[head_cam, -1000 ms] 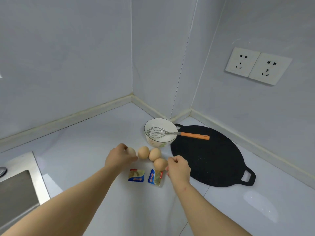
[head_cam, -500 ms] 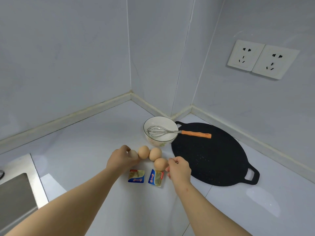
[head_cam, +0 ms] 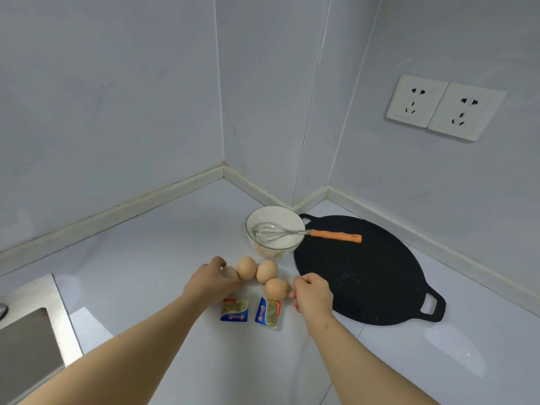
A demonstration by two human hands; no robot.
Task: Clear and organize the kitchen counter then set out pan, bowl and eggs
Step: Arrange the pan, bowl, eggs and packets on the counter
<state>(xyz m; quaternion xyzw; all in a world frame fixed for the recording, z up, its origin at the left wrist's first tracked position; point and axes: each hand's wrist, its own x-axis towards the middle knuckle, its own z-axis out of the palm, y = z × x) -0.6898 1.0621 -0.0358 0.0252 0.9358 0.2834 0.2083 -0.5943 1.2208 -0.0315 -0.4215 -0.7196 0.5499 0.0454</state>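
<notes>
My left grip [head_cam: 211,281] cups the pale egg [head_cam: 230,271]; right grip [head_cam: 312,293] curls beside a brown egg [head_cam: 276,288], hold unclear. I'd settle both gently before the bowl [head_cam: 264,249].

Plain grey kitchen corner, pretty bare-bones.
Double white wall socket [head_cam: 445,108] up on the right-hand wall; left of it, smooth grey-blue wall panels [head_cam: 117,97] with thin vertical seams, folding into a stepped corner. Below the socket, a cream trim strip [head_cam: 117,213] along the wall foot, then glossy white counter [head_cam: 146,258] with soft glare. Far down-left of the socket, steel sink edge [head_cam: 62,325].
</notes>
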